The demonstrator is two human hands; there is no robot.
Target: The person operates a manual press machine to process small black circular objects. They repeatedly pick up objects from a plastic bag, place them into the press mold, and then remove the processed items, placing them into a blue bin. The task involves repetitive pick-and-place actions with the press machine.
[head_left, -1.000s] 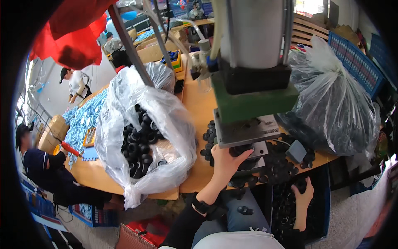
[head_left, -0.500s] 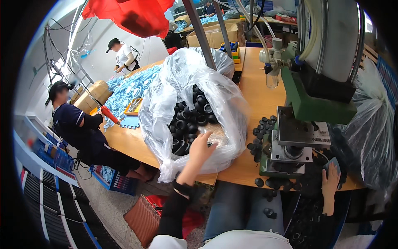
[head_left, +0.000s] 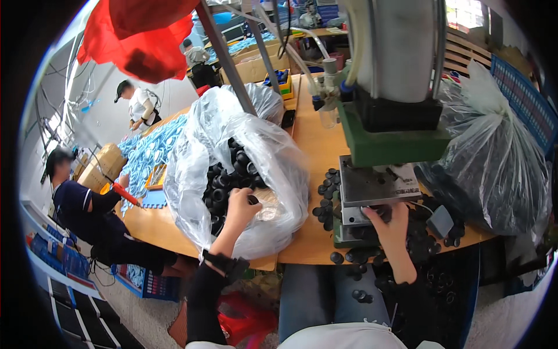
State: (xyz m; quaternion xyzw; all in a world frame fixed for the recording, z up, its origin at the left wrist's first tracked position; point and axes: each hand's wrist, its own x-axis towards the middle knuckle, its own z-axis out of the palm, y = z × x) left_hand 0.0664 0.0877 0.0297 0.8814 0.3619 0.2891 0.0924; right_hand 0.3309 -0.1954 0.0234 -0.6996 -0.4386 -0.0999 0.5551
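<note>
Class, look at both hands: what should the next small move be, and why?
Probably the left hand should lift out the black part at its fingertips: both are in the mouth of the open plastic bag, while the right hand is at the press.

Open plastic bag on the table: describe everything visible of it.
The open bag looks like thin, clear plastic film, wrinkled and whitish where bunched. It sits on the tan table, left of the green press, its mouth gaping and edged with thick folds. Inside lies a heap of black round parts. The left hand is at the mouth, pinching one such part; whether it touches the film is unclear. The left wrist partly hides the bag's near end.
</note>
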